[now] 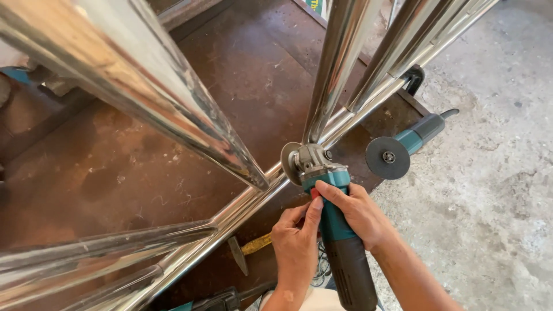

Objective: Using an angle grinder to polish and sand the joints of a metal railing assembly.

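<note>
A teal and black angle grinder (337,230) is held upright in front of me, its disc (290,163) against the joint where a shiny steel tube (337,63) meets the lower rail (242,204) of a polished frame. My right hand (357,210) wraps the grinder's body from the right, fingers over the teal housing. My left hand (296,245) grips the body from the left, thumb pointing up near a red switch.
A second teal angle grinder (403,147) with a dark disc lies on the edge of the rusty steel table (115,173). A hammer (245,250) lies under the rail. More steel tubes (144,86) cross close to the camera. Concrete floor (489,173) is at right.
</note>
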